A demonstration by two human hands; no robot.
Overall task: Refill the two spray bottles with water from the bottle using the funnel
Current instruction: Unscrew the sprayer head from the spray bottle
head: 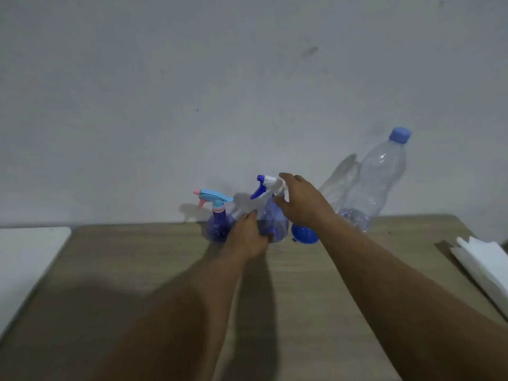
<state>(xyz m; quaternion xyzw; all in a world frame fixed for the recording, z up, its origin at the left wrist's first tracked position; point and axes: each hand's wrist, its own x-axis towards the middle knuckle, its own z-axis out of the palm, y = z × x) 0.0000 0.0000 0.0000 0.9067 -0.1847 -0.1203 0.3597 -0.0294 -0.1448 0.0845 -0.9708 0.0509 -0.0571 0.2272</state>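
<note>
Wood-grain tabletop (pixel 302 284), pale wall (pixel 247 78) behind. Count: 2 spray bottles, 1 water bottle, 1 funnel, all in a row at the far edge by the wall.

Spray bottle no. 1 (pixel 218 226): blue body, light-blue/pink trigger head, upright, far left of the row, untouched.

Spray bottle no. 2 (pixel 270 215): clear-blue body, white/dark-blue trigger head, just right of no. 1. My left hand (pixel 248 237) is wrapped round its lower body, fingers curled on it. My right hand (pixel 301 200) is at the white head, thumb and fingers closing on it; grip looks partial, can't confirm firm hold.

Blue funnel (pixel 305 235): on the table just right of no. 2, mostly hidden behind my right wrist.

Water bottle (pixel 376 180): clear, blue cap on, upright, right of funnel; water level not readable.

Others: white board (pixel 24 265) at left edge; folded white paper towels (pixel 483 265) at right edge. Picture blurred.
</note>
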